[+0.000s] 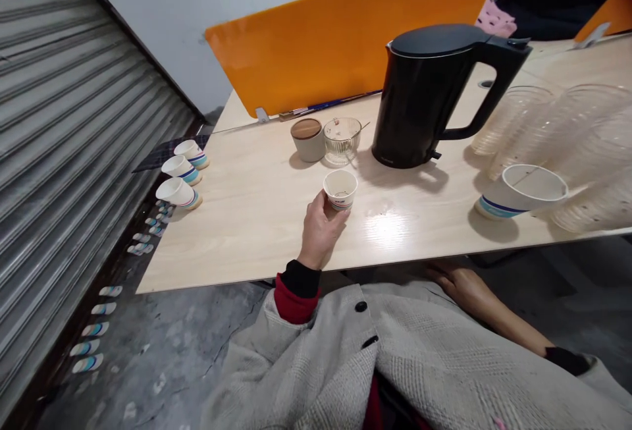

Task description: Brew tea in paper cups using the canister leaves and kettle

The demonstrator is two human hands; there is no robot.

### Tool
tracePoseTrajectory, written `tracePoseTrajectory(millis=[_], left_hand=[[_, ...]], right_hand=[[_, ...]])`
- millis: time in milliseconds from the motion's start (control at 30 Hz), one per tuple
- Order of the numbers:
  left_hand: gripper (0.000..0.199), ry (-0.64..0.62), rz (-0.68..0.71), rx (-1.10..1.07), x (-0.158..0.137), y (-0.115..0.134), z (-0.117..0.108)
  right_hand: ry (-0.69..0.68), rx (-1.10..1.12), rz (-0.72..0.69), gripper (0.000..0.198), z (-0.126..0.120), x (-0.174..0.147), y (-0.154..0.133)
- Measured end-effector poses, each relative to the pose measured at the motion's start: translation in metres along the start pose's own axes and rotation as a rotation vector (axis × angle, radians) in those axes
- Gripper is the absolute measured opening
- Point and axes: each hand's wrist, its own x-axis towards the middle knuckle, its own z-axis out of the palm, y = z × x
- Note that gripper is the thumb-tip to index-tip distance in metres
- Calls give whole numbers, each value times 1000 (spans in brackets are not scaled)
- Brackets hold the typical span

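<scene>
A: "Hands?"
B: "L hand is gripping paper cup nr. glass bowl; R hand is lying below bench edge, grip unclear."
A: "Risk?"
B: "Poss. buckling, if L hand's squeezing too hard."

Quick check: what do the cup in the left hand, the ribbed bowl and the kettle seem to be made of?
Cup in the left hand: likely paper, matte white; thin wall, printed bands.
Ribbed bowl: probably glass, clear and shiny; see-through with bright highlights, though clear plastic is possible.
Kettle: smooth black with a slight sheen, plastic or coated metal; the look leaves it open.
</scene>
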Motion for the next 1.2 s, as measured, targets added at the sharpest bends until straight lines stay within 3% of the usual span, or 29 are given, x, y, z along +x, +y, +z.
tracePoseTrajectory(millis=[233,467,600,767,867,967,1067,1200], left_hand=[[43,37,10,91,-3,-1,-1],[36,16,48,185,-4,4,-3],[32,16,55,259,-6,9,-4],[40,8,59,301,-7,2,-5],[56,71,77,350,-7,-10,-8],[55,147,102,436,-7,-22,-13],[52,175,126,552,-6,-27,-15],[54,135,113,652,-5,-26,-13]], right_hand=[[13,8,-16,57,3,2,1],[-36,-28,-20,59,-12,-9,-12],[-132,64,-75,59,-29,-19,-36],[-252,341,-176,55,-70,-32,-78],[-147,499,-226,47,-91,-30,-100],[166,529,-274,45,-99,-9,-118],[369,258,-363,52,-94,31,-133],[347,-208,-361,65,-74,84,-154]])
